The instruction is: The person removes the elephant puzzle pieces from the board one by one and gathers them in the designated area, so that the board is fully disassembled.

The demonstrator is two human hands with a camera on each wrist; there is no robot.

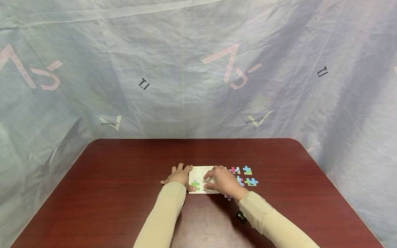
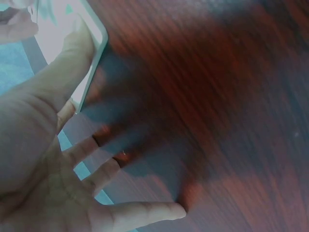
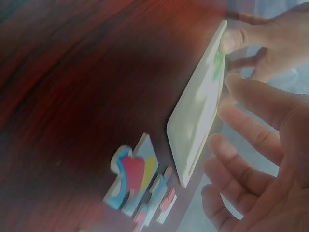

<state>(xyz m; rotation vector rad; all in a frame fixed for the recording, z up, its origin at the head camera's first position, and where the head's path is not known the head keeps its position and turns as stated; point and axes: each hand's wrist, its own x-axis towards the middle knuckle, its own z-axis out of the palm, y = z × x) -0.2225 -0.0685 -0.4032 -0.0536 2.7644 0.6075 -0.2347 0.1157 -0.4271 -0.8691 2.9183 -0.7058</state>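
A shallow white puzzle tray (image 1: 201, 172) lies on the table with one green-and-blue jigsaw piece (image 1: 195, 185) in its near left corner. My left hand (image 1: 179, 176) is spread beside the tray's left edge, fingertips down on the table. Its thumb (image 2: 77, 41) reaches over the rim and rests by the green piece. Over the tray's right half hovers my right hand (image 1: 225, 181), fingers loosely bent and thumb apart from them. Nothing shows between those fingers in the right wrist view, where the pale tray (image 3: 198, 116) is beside them. The hand hides part of the tray in the head view.
Several loose jigsaw pieces lie right of the tray, among them a blue-and-green one (image 1: 247, 170), another below it (image 1: 251, 182) and a red-and-white one (image 1: 235, 170). A multicoloured piece (image 3: 135, 174) is near the right hand. Behind the dark red table (image 1: 124, 155) hangs a grey cloth (image 1: 173, 69).
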